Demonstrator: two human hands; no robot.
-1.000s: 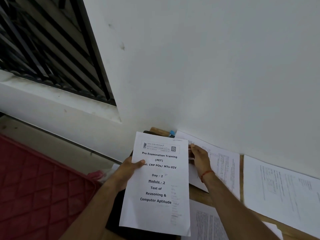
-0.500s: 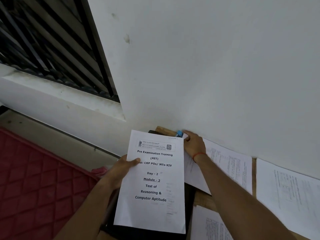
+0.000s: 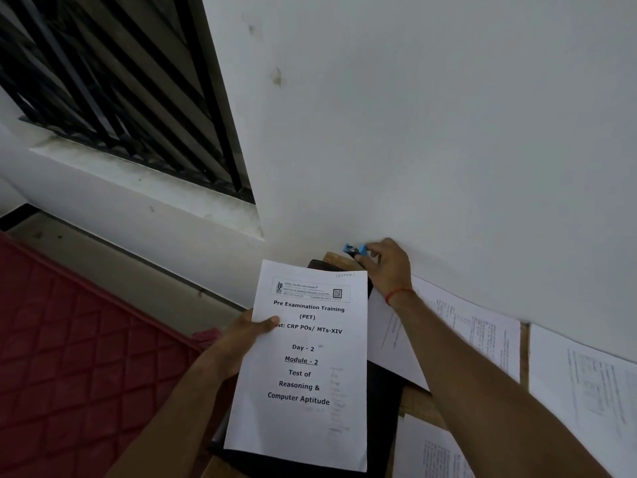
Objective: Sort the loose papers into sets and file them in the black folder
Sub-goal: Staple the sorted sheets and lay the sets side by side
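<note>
White wall and a barred window rise behind the wooden table, where from my remote seat I see the left hand gripping a printed sheaf headed "Pre Examination Training", thumb on its face, above the black folder lying on the table. The right hand pinches a small blue item at the table's far corner against the wall. Loose papers lie to the right along the wall; a red quilted mat sits left.
</note>
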